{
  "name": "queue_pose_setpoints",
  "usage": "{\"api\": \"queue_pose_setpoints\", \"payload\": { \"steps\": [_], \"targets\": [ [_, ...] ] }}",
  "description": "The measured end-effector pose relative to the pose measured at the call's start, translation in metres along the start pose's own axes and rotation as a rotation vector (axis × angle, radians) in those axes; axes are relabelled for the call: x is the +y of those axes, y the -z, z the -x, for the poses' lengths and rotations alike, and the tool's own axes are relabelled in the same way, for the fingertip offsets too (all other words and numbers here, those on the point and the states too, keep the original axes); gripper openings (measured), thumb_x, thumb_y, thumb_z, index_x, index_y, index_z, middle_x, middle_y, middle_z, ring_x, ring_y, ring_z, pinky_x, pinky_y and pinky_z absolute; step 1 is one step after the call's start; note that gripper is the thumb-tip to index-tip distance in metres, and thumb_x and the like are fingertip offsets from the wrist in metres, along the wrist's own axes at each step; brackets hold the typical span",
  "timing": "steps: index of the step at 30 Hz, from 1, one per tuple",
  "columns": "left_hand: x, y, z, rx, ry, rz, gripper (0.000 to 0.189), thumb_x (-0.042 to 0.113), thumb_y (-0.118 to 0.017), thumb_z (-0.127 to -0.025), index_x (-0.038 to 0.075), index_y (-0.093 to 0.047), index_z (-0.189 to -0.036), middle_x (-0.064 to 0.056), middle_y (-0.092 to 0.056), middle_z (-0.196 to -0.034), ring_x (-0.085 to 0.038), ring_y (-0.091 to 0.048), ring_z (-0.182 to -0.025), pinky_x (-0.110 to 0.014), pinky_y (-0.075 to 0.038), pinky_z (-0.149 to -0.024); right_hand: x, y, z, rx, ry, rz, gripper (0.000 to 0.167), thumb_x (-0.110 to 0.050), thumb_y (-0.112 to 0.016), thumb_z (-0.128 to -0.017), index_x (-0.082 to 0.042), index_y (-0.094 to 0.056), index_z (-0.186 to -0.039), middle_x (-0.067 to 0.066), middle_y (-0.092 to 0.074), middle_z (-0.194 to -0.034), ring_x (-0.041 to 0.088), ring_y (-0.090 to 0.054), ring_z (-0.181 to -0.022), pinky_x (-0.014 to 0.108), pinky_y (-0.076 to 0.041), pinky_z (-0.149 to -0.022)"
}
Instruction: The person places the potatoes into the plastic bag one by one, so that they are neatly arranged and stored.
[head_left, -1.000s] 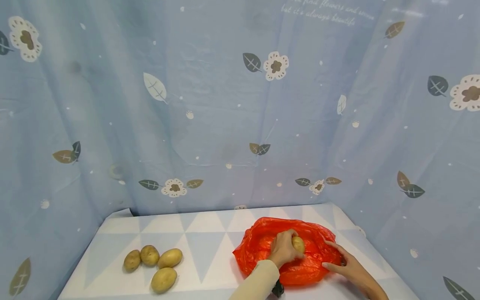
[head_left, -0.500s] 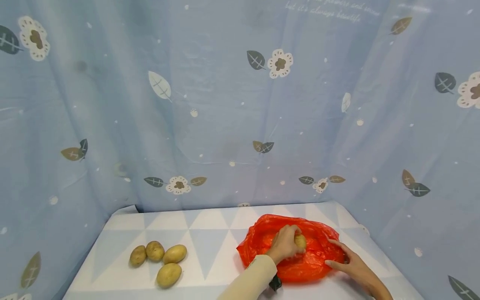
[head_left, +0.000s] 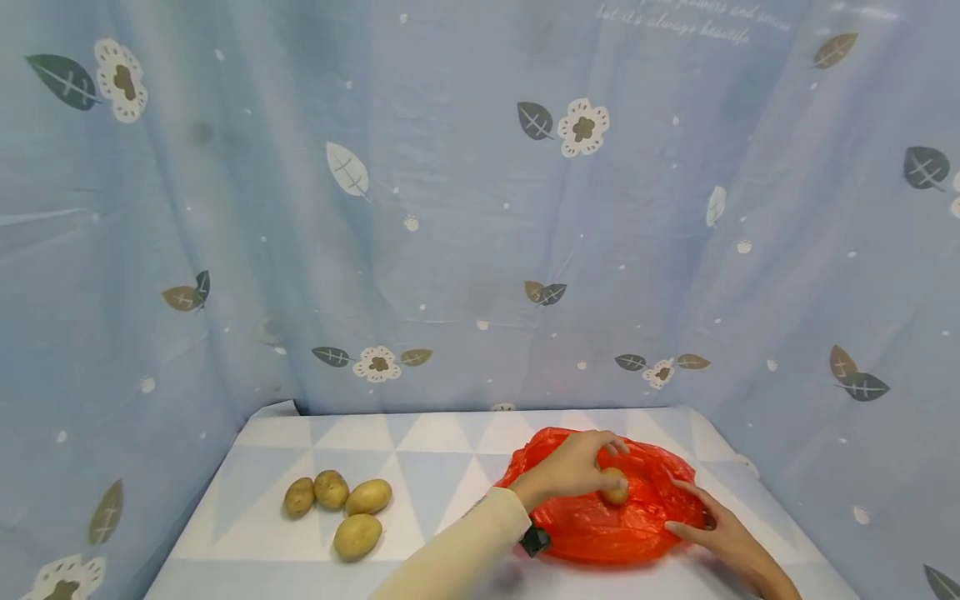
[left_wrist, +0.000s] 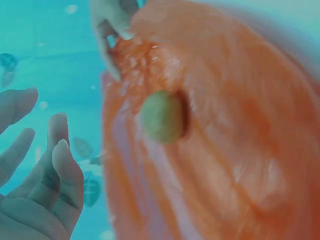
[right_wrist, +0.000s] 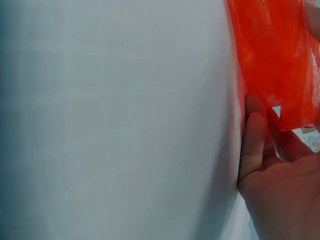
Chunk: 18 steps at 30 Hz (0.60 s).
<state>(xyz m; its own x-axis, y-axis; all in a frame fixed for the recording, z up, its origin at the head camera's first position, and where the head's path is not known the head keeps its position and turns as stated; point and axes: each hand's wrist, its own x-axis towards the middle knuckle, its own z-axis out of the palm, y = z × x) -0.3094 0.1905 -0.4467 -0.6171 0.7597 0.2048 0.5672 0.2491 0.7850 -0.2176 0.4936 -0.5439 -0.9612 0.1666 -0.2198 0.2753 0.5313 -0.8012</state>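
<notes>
A red plastic bag (head_left: 592, 533) lies spread wide on the right part of the table, with a potato (head_left: 617, 487) inside it. My left hand (head_left: 573, 468) hovers over the bag beside this potato. In the left wrist view, the left hand (left_wrist: 40, 190) has spread, loosely bent fingers and holds nothing, apart from the potato (left_wrist: 162, 117). At the bag's right edge, my right hand (head_left: 723, 533) grips the plastic between thumb and fingers. The right wrist view has the right hand (right_wrist: 280, 175) low by the table, some fingers behind the red plastic (right_wrist: 280, 60).
Several potatoes (head_left: 357, 536) lie grouped on the left part of the table (head_left: 247, 533). A blue patterned curtain (head_left: 450, 208) surrounds the table at the back and sides. A small black device (head_left: 535, 542) sits at my left wrist.
My left hand has let go of the potato in the bag and drawn up and left, fingers spreading. The right hand stays at the bag's edge. The head view has shifted slightly left.
</notes>
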Motion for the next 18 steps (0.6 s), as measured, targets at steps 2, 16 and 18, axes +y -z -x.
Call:
{"api": "queue_pose_setpoints", "payload": {
  "steps": [2, 16, 18],
  "targets": [
    [0.004, 0.012, 0.006, 0.006, -0.026, -0.016, 0.035, 0.022, -0.079, -0.092, 0.021, -0.066, -0.125, 0.01, -0.066, -0.116, -0.002, -0.061, -0.088, -0.021, -0.052, -0.081, 0.0, 0.0, 0.001, -0.006, 0.018, -0.003, 0.089, -0.039, -0.077, -0.093, -0.011, -0.027, -0.162, 0.033, -0.018, -0.162, 0.054, -0.032, -0.141, 0.067, -0.039, -0.106],
    [-0.008, 0.097, 0.063, 0.101, -0.084, -0.055, 0.036, 0.024, -0.079, -0.093, 0.019, -0.066, -0.126, 0.004, -0.069, -0.116, -0.009, -0.061, -0.07, -0.024, -0.054, -0.064, -0.003, 0.005, -0.006, -0.03, -0.037, 0.013, 0.092, -0.044, -0.075, -0.093, -0.01, -0.025, -0.162, 0.036, -0.021, -0.159, 0.052, -0.039, -0.134, 0.056, -0.052, -0.093],
    [-0.013, 0.108, 0.073, 0.118, -0.08, -0.063, 0.036, 0.023, -0.079, -0.093, 0.02, -0.066, -0.127, 0.004, -0.069, -0.116, -0.01, -0.062, -0.071, -0.025, -0.053, -0.065, -0.003, 0.006, -0.006, -0.037, -0.035, 0.009, 0.091, -0.043, -0.075, -0.093, -0.01, -0.025, -0.162, 0.036, -0.021, -0.158, 0.052, -0.039, -0.133, 0.055, -0.052, -0.093]
  ]
}}
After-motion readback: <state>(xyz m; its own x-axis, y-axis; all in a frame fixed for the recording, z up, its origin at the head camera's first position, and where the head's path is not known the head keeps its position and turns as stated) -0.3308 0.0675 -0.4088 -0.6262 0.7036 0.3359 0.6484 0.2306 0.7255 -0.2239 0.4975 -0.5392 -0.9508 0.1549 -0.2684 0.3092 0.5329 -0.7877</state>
